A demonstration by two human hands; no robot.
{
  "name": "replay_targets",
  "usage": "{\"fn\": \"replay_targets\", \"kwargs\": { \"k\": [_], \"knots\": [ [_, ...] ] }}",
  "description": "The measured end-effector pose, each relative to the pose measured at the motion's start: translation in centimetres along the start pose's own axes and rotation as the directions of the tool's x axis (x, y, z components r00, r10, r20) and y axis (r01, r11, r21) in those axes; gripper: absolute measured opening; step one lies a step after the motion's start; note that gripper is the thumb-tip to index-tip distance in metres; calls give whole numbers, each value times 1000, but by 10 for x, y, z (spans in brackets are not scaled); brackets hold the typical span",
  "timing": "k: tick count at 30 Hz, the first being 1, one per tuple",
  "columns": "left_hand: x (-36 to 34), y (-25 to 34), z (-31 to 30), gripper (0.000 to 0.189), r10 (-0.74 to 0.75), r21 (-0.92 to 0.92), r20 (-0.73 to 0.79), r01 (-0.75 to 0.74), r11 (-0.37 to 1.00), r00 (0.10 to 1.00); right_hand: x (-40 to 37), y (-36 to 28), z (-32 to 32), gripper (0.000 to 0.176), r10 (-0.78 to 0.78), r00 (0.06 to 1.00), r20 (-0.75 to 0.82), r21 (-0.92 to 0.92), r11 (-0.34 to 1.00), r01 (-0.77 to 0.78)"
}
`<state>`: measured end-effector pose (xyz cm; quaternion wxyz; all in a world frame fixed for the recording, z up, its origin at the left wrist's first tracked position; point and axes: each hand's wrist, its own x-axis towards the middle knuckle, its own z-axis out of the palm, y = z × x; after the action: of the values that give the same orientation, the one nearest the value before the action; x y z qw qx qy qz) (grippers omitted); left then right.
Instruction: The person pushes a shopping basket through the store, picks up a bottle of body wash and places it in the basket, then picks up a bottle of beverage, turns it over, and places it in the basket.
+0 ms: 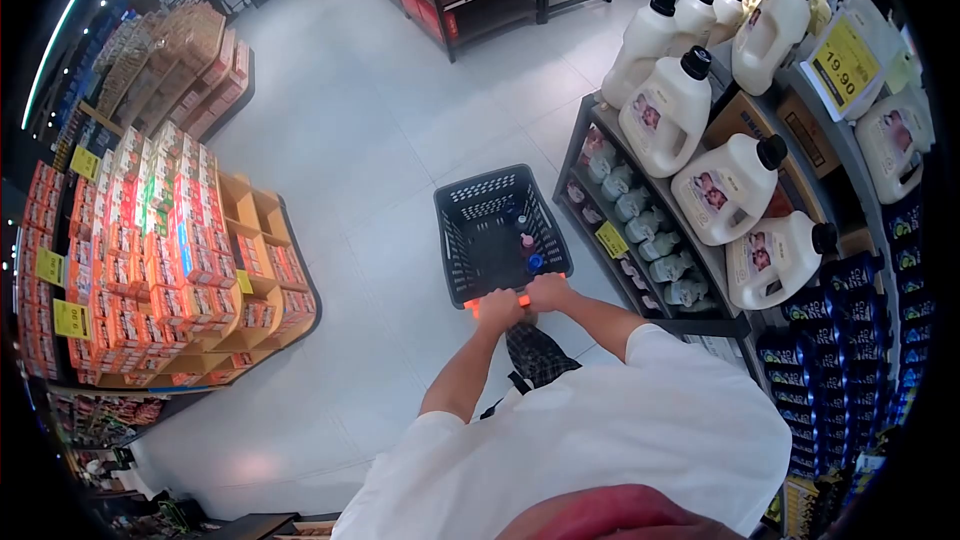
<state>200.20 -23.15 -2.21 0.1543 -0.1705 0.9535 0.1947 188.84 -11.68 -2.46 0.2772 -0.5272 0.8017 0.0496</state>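
Note:
Both of my hands are closed round the orange handle (522,301) of a dark grey shopping cart (452,275). My left hand (498,309) grips it toward the left side, and my right hand (547,292) grips it close by on the right. Inside the perforated basket, a few small items lie along the right side. Among them are a pink-topped bottle (527,240) and something with a blue cap (535,262); their kinds are too small to make out. A dark checked cloth or bag (538,352) hangs below the handle, partly hidden by my white shirt.
At right, a shelf edge (745,328) carries large white jugs (665,112) with black caps and blue packs (850,285). On the left stands a wooden display (262,225) stacked with orange boxes (125,270). A dark rack (450,0) with red goods is ahead across the pale tiled floor (380,160).

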Motion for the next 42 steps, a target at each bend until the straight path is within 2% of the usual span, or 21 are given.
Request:
{"fn": "replay_targets", "kwargs": {
  "k": [3, 4, 7, 10, 13, 19, 23, 26, 31, 35, 42],
  "knots": [
    [46, -21, -12, 23, -68, 44, 40, 67, 997, 997, 33, 13, -28, 30, 20, 997, -73, 49, 999, -16],
    [59, -28, -15, 23, 15, 144, -6, -14, 990, 1000, 48, 18, -32, 30, 23, 997, -76, 68, 998, -17],
    [94, -43, -34, 23, 31, 187, -182, 4, 982, 983, 86, 31, -51, 31, 60, 987, -148, 89, 995, -47],
    [117, -51, -48, 25, 12, 61, -429, 15, 998, 903, 117, 42, -73, 31, 91, 978, -186, 149, 987, -63],
    [131, -57, -58, 32, 15, 28, -499, -1, 1000, 866, 142, 57, -100, 23, 86, 979, -184, 153, 987, -57],
    [198, -85, -98, 34, 88, 41, -467, -78, 996, 880, 197, 83, -140, 25, 100, 976, -193, 192, 979, -63],
    [248, -104, -128, 32, 154, 73, -462, -136, 988, 873, 240, 102, -162, 34, 158, 963, -217, 225, 968, -108],
    [295, -130, -144, 44, 236, 107, -475, -210, 972, 848, 270, 111, -183, 35, 203, 955, -218, 244, 958, -147],
    [368, -150, -192, 46, 304, 95, -370, -290, 952, 878, 325, 140, -231, 35, 341, 934, -106, 279, 912, -302],
    [427, -167, -226, 48, 348, 75, -283, -341, 937, 894, 370, 164, -262, 37, 382, 923, -39, 279, 891, -357],
    [531, -170, -273, 47, 445, 97, -187, -435, 895, 876, 428, 223, -295, 37, 465, 879, -106, 341, 847, -408]
  ]
}}
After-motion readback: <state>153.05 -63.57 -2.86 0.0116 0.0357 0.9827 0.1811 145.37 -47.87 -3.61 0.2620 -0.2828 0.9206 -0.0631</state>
